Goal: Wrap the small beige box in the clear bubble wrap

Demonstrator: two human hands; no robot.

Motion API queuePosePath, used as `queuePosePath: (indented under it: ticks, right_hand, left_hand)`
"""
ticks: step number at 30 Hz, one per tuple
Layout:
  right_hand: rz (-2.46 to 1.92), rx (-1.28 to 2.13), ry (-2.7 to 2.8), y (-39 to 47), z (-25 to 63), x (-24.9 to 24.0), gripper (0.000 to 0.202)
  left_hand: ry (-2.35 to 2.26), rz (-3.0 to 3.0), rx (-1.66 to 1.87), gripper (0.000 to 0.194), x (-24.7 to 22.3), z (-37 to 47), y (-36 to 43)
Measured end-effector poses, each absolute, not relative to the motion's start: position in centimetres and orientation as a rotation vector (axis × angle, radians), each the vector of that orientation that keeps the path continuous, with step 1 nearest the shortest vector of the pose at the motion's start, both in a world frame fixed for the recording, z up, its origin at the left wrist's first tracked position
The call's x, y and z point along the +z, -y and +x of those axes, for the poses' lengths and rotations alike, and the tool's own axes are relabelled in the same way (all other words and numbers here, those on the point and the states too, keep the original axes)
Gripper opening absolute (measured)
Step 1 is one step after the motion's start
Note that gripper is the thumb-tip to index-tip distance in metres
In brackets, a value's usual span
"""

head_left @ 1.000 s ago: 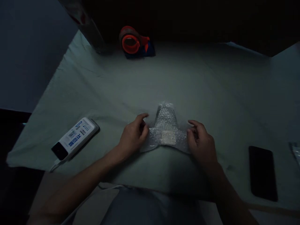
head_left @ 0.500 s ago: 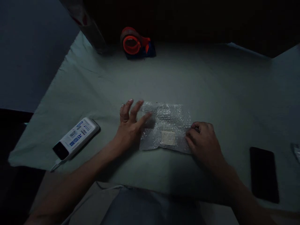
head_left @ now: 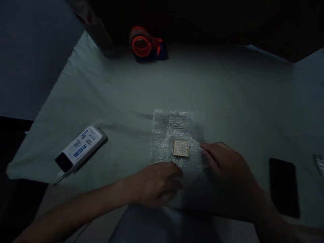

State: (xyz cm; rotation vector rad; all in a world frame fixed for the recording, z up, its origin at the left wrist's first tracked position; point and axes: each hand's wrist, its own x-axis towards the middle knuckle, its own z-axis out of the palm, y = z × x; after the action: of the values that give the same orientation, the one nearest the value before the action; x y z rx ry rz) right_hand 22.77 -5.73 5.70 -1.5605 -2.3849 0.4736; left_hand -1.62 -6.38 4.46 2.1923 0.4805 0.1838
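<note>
A sheet of bubble wrap (head_left: 162,130) lies in front of me on the cloth-covered table. On top of it sits a small cream-coloured box (head_left: 181,149) with a printed label, lying flat. My right hand (head_left: 222,160) pinches the right edge of the wrap between thumb and fingers. Close to the wrap's near edge is my left hand (head_left: 159,182), its fingers curled downward and blurred by motion. Whether they grip the wrap there is hidden.
A white power bank (head_left: 82,146) with blue print and a cable lies at the left. To the right is a black phone (head_left: 284,187). An orange and blue tape dispenser (head_left: 141,46) stands at the back, before a large dark surface.
My left hand has moved from the wrap's left side to its near edge. The box, earlier under a layer of wrap, now shows uncovered. My right hand still pinches the right edge.
</note>
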Motion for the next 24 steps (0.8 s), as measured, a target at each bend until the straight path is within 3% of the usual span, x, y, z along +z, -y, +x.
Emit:
queuePosePath:
  ticks: [4, 8, 13, 18, 24]
  right_hand:
    - [-1.383, 0.49, 2.388, 6.0, 20.6, 5.7, 0.023]
    - [-1.386, 0.614, 2.48, 5.2, 19.1, 3.7, 0.048]
    - [-1.468, 0.787, 2.385, 4.5, 20.2, 2.4, 0.036]
    - [-1.706, 0.585, 2.147, 5.3, 24.8, 3.6, 0.038]
    - [-1.897, 0.499, 2.263, 6.1, 29.3, 2.5, 0.046]
  left_hand:
    - [-0.356, 2.268, 0.264, 0.022, 3.1, -0.1, 7.1]
    - [-0.288, 2.409, 0.207, 0.032, 2.1, 1.2, 7.1]
    - [-0.352, 2.602, 0.133, 0.036, 0.9, 0.9, 7.7]
    - [-0.428, 2.604, 0.117, 0.039, 0.2, -0.5, 7.6]
    - [-0.467, 2.566, 0.062, 0.043, 0.5, -1.3, 6.1]
